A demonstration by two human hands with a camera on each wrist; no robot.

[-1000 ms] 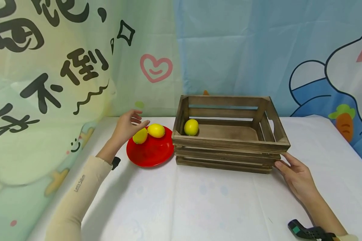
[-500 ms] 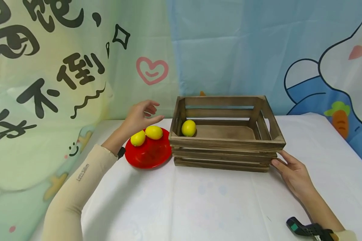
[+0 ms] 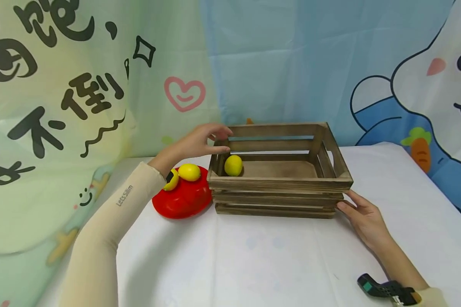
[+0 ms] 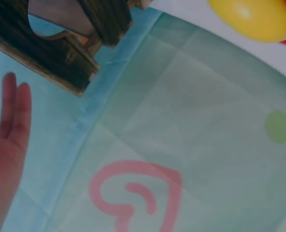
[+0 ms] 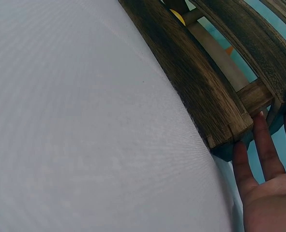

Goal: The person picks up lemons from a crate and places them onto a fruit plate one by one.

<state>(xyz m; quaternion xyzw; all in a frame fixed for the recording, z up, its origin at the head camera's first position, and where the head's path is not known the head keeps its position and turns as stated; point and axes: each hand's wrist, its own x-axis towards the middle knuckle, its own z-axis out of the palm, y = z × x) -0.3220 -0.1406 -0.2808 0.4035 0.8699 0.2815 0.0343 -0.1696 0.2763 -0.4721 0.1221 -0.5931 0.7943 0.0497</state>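
Note:
In the head view a brown slatted wooden crate (image 3: pixel 280 185) stands on the table with one lemon (image 3: pixel 233 165) inside at its left end. My left hand (image 3: pixel 205 140) hovers at the crate's back left corner, fingers and thumb apart, with nothing held. In the left wrist view its fingers (image 4: pixel 8 108) are straight, beside the crate's end (image 4: pixel 41 53) and apart from it. With extended fingers my right hand (image 3: pixel 369 221) touches the crate's lower right front corner, which the right wrist view also shows. Two lemons (image 3: pixel 189 172) lie on a red plate (image 3: pixel 182 204), one partly hidden by my left wrist.
A white cloth (image 3: pixel 269 260) covers the table. Behind it hangs a printed curtain (image 3: pixel 269 64), close to the crate's back. The red plate sits right beside the crate's left end. A black wrist device (image 3: pixel 386 290) is on my right forearm.
My left hand has moved right, from above the plate to the crate's left end. The right hand stays at the crate's corner. The head view has shifted slightly.

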